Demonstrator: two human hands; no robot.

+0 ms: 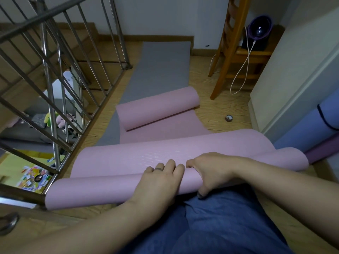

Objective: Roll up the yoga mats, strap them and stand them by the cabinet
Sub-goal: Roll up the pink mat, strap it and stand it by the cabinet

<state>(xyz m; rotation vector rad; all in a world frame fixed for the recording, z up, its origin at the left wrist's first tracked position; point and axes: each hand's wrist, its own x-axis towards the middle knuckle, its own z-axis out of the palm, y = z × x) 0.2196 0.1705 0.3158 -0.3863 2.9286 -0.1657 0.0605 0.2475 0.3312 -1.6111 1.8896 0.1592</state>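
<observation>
Wooden floor (216, 110) on a landing, with a metal stair railing (55, 107) along the left side. Pink mat (165, 151) lies across the near floor, partly rolled from both ends. Its near roll (102, 189) runs left to right just in front of the person's blue-trousered knees (220, 226), its left end touching the railing base. Its far end is curled into a second, looser roll (159, 105), well apart from the near one. Grey mat (161, 66) lies flat beyond and under the pink one, reaching the far wall. Left hand (159, 180), with a ring (158, 169) on one finger, rests on the near roll, fingers curved over its top. Right hand (209, 173), just beside it, grips the same roll, fingers hooked over the far side and thumb tucked under the near side. White cabinet (293, 70) stands at right. A blue rolled mat (308, 132) and a purple one (322, 149) sit against its near corner; standing or lying, cannot tell. Wooden chair (233, 43) at far right, a white cable (242, 70) hanging from it. Small tape roll (229, 118) on the floor between chair and cabinet.
</observation>
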